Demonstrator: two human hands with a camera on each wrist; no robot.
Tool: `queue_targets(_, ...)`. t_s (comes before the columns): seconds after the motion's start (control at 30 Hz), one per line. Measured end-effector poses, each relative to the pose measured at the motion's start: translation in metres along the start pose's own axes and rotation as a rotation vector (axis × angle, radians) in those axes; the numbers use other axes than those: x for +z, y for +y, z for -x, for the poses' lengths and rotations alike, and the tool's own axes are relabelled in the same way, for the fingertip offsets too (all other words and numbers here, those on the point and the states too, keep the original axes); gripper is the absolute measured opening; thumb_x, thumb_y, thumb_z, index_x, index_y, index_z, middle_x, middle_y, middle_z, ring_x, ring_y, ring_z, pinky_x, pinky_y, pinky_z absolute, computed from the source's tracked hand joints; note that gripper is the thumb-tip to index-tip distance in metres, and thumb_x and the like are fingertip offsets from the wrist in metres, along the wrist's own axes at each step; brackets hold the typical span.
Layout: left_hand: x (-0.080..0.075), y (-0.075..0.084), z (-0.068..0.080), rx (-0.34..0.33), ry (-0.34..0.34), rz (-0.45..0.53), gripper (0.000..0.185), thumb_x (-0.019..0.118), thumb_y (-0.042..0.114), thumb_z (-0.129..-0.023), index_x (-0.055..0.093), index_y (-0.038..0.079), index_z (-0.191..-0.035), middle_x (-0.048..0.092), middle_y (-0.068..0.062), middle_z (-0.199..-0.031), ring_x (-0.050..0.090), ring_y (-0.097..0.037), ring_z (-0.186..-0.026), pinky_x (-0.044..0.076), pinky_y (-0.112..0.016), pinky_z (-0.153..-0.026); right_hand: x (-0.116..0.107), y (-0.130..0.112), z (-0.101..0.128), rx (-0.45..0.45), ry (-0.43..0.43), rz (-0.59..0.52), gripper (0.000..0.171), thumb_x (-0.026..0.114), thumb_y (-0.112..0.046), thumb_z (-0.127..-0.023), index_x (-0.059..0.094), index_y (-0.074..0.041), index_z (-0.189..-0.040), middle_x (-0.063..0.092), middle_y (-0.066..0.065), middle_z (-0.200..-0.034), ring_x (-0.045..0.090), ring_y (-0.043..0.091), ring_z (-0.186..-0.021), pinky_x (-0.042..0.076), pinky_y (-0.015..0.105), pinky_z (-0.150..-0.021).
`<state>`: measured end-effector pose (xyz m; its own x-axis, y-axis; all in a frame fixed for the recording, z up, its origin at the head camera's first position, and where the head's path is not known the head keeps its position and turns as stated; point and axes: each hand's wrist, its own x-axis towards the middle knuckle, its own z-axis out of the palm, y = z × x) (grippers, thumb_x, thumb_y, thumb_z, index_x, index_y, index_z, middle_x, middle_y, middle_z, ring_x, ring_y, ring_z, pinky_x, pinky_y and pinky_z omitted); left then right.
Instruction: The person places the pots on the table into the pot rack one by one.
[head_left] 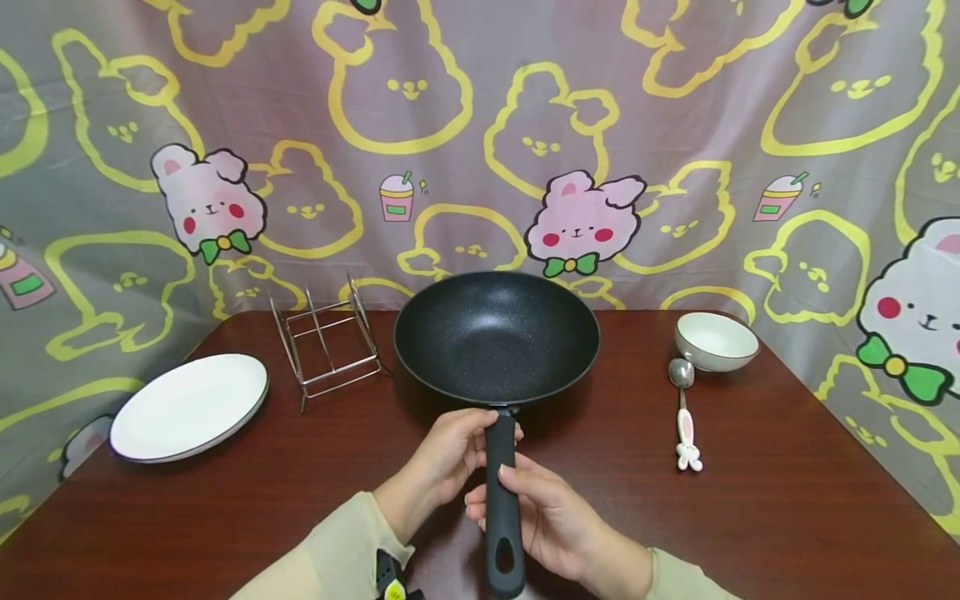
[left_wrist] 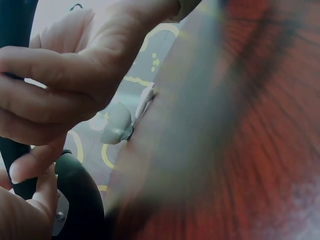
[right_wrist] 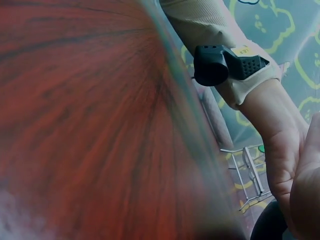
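Observation:
A black non-stick wok (head_left: 495,333) sits on the dark wooden table (head_left: 787,500), its long black handle (head_left: 501,500) pointing toward me. My left hand (head_left: 448,457) grips the handle just below the wok's rim. My right hand (head_left: 543,510) holds the handle lower down, fingers curled round it from the right. In the left wrist view, curled fingers (left_wrist: 45,95) wrap the dark handle (left_wrist: 15,30). The right wrist view shows my left forearm with its wrist camera (right_wrist: 225,65) and part of the left hand (right_wrist: 277,150).
A white plate (head_left: 187,406) lies at the left. A wire rack (head_left: 326,346) stands left of the wok. At the right are a white bowl (head_left: 715,340) and a spoon with a bunny handle (head_left: 684,417). A patterned cloth backdrop (head_left: 675,125) surrounds the table.

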<state>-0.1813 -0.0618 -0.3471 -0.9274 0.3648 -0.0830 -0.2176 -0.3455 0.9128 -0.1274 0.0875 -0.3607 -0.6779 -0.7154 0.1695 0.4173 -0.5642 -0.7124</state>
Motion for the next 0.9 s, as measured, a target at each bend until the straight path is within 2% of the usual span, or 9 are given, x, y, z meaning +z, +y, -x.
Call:
queue_targets(0.17,0.0014,0.0016,-0.0002,-0.002,0.008,-0.012,0.020,0.048,0.006,-0.087,0.062,-0.008,-0.092,0.068,-0.004,-0.076,0.066,-0.013,-0.073,0.053,-0.023,-0.065,0.0008,-0.0015,-0.0002,0.003,0.024,-0.008,0.025,0.033,-0.009,-0.098,0.037,-0.008,-0.123,0.068,0.007,-0.095,0.067,0.015,-0.090,0.051,0.027,-0.086)
queue_targets(0.33,0.0012,0.0030,-0.0013,-0.003,0.010,-0.036,0.024,0.049,0.005,-0.085,0.060,-0.014,-0.094,0.068,-0.004,-0.076,0.066,-0.013,-0.070,0.052,-0.022,-0.060,0.0023,-0.0031,-0.0005,0.008,0.061,0.017,0.023,0.036,-0.007,-0.096,0.040,-0.005,-0.119,0.068,0.007,-0.093,0.067,0.015,-0.088,0.052,0.028,-0.084)
queue_targets(0.5,0.0000,0.0030,-0.0012,-0.009,0.026,-0.031,0.020,0.049,0.003,-0.085,0.064,-0.011,-0.090,0.069,-0.003,-0.074,0.066,-0.011,-0.066,0.048,-0.019,-0.054,0.0034,-0.0035,-0.0013,0.006,0.069,0.054,0.021,0.038,-0.005,-0.095,0.041,-0.004,-0.115,0.068,0.006,-0.092,0.067,0.014,-0.087,0.052,0.028,-0.083)
queue_targets(0.6,-0.0005,0.0025,-0.0009,-0.005,0.032,-0.015,0.018,0.050,0.002,-0.085,0.065,-0.008,-0.088,0.069,-0.004,-0.075,0.066,-0.012,-0.070,0.050,-0.020,-0.059,0.0038,-0.0042,-0.0018,0.002,0.070,0.078,0.019,0.038,-0.004,-0.094,0.040,-0.004,-0.113,0.069,0.005,-0.092,0.067,0.013,-0.086,0.052,0.028,-0.083)
queue_targets(0.73,0.0005,0.0018,-0.0009,0.011,0.028,-0.002,0.019,0.051,0.002,-0.085,0.064,-0.011,-0.091,0.069,-0.005,-0.077,0.067,-0.014,-0.075,0.053,-0.024,-0.070,0.0038,-0.0060,-0.0021,-0.001,0.070,0.101,0.019,0.038,-0.003,-0.093,0.038,-0.003,-0.113,0.068,0.005,-0.091,0.067,0.013,-0.085,0.053,0.028,-0.082)
queue_targets(0.9,0.0003,-0.0017,0.0005,0.031,0.022,-0.002,0.019,0.052,0.002,-0.085,0.063,-0.012,-0.093,0.069,-0.006,-0.078,0.067,-0.015,-0.077,0.054,-0.025,-0.071,0.0030,-0.0061,-0.0011,0.016,0.067,0.126,0.023,0.039,-0.003,-0.092,0.035,-0.001,-0.115,0.068,0.004,-0.091,0.067,0.011,-0.084,0.053,0.029,-0.081)
